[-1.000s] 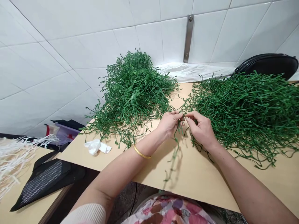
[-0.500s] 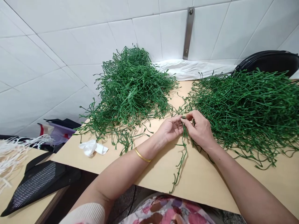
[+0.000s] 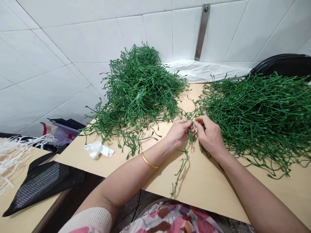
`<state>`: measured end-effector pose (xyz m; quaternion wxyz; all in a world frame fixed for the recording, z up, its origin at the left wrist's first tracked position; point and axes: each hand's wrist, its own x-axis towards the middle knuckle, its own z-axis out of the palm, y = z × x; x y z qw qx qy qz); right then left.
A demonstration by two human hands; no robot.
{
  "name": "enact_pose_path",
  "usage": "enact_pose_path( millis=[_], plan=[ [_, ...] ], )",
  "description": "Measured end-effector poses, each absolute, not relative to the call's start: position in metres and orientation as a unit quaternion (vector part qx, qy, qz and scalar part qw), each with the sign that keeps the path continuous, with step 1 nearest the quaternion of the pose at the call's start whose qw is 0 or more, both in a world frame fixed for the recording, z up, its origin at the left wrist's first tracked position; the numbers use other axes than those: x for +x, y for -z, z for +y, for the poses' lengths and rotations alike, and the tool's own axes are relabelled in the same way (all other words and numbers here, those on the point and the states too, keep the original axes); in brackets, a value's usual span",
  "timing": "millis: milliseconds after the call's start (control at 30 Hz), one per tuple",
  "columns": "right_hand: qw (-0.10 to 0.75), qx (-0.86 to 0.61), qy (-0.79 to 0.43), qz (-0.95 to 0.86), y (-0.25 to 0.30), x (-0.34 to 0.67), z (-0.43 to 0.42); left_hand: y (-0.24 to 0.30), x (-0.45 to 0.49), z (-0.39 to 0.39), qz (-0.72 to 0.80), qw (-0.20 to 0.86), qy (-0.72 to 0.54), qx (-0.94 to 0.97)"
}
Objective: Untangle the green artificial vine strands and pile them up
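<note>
My left hand (image 3: 178, 133) and my right hand (image 3: 211, 135) meet at the middle of the tan table (image 3: 209, 184), fingertips pinched together on a thin green plastic stem (image 3: 181, 168). The stem hangs down from my fingers toward the table's near edge. A heap of the same green stems (image 3: 138, 94) lies to the left of my hands. A wider, flatter heap of green stems (image 3: 257, 113) lies to the right, touching my right hand. A gold bangle sits on my left wrist.
A crumpled white scrap (image 3: 97, 149) lies near the table's left edge. A white plastic sheet (image 3: 206, 69) and a black bag (image 3: 284, 64) rest against the tiled wall. On a lower surface at left are a black mesh item (image 3: 39, 187) and white strands (image 3: 14, 152).
Both hands stay pinched on the stem and shift slightly. The dangling stem swings a little toward me and to the left. The view has moved slightly.
</note>
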<state>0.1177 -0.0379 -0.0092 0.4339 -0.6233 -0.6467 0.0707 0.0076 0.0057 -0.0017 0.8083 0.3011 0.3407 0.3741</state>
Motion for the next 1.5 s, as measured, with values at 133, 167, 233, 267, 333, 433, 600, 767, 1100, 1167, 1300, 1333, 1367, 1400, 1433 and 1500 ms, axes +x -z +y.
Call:
enact_pose_path(
  millis=[133,167,233,267,333,433,600,767,1100,1167,1300,1333,1367,1400,1433,1500],
  plan=[
    [0.403,-0.625,-0.039,-0.667,0.011,0.115,-0.039,0.004,0.008,0.007,0.339,0.83,-0.35,0.271],
    [0.403,-0.627,-0.042,-0.665,0.011,0.114,-0.039,0.004,0.007,0.008,0.338,0.834,-0.347,0.264],
    [0.411,-0.625,-0.064,-0.661,0.011,0.114,-0.038,0.005,0.007,0.008,0.34,0.838,-0.341,0.256],
    [0.417,-0.62,-0.079,-0.66,0.011,0.114,-0.038,0.005,0.007,0.008,0.341,0.84,-0.337,0.255],
    [0.421,-0.613,-0.097,-0.661,0.01,0.115,-0.038,0.004,0.006,0.007,0.34,0.84,-0.334,0.26],
    [0.355,-0.625,-0.027,-0.695,0.008,0.118,-0.039,0.001,0.007,0.004,0.344,0.831,-0.32,0.297],
    [0.146,-0.634,0.129,-0.748,0.001,0.123,-0.045,-0.003,0.006,0.01,0.4,0.709,-0.395,0.424],
    [0.193,-0.663,0.127,-0.712,-0.002,0.128,-0.048,-0.002,-0.004,0.028,0.367,0.755,-0.39,0.379],
    [0.294,-0.633,0.102,-0.709,0.008,0.14,-0.037,0.003,-0.002,0.023,0.325,0.806,-0.341,0.358],
    [0.353,-0.596,0.037,-0.72,0.008,0.138,-0.037,0.005,-0.002,0.024,0.305,0.814,-0.343,0.356],
    [0.42,-0.562,-0.016,-0.712,0.011,0.129,-0.037,0.007,-0.003,0.023,0.279,0.83,-0.324,0.358],
    [0.429,-0.563,-0.009,-0.706,0.012,0.127,-0.038,0.006,-0.003,0.022,0.277,0.832,-0.319,0.358],
    [0.433,-0.567,0.004,-0.701,0.012,0.125,-0.039,0.005,-0.003,0.021,0.276,0.833,-0.319,0.358],
    [0.433,-0.571,0.02,-0.697,0.012,0.124,-0.04,0.004,-0.002,0.02,0.277,0.832,-0.324,0.356],
    [0.431,-0.575,0.038,-0.694,0.011,0.122,-0.041,0.003,-0.002,0.018,0.281,0.827,-0.335,0.353],
    [0.434,-0.577,0.058,-0.689,0.009,0.12,-0.043,0.001,-0.002,0.015,0.298,0.808,-0.362,0.357]
  ],
)
